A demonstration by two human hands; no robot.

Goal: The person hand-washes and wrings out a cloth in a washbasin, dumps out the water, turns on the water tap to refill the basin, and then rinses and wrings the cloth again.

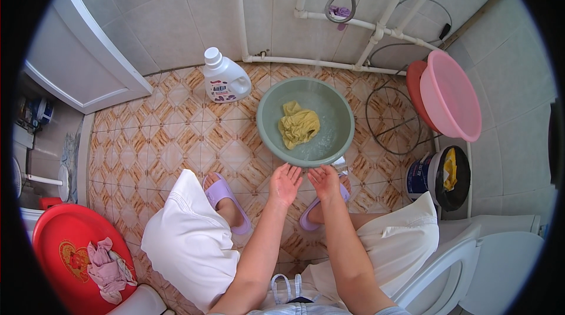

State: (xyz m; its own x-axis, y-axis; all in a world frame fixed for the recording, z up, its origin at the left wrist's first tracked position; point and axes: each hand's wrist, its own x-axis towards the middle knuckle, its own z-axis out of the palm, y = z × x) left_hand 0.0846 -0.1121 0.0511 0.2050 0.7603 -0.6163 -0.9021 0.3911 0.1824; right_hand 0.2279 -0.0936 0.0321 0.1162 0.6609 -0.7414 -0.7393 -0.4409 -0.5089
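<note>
The left hand (pixel 286 185) and right hand (pixel 323 181) are side by side at the near rim of the basin (pixel 336 120). A cloth (pixel 299 126) lies inside; a bottle (pixel 225 82) stands left.

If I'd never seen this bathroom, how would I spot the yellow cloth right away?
On the patterned tile floor, find the round grey-green basin just beyond the person's left hand and right hand. The yellow cloth lies crumpled inside, a little left of the middle. Its colour sets it apart from the pink cloth at the picture's lower left.
</note>
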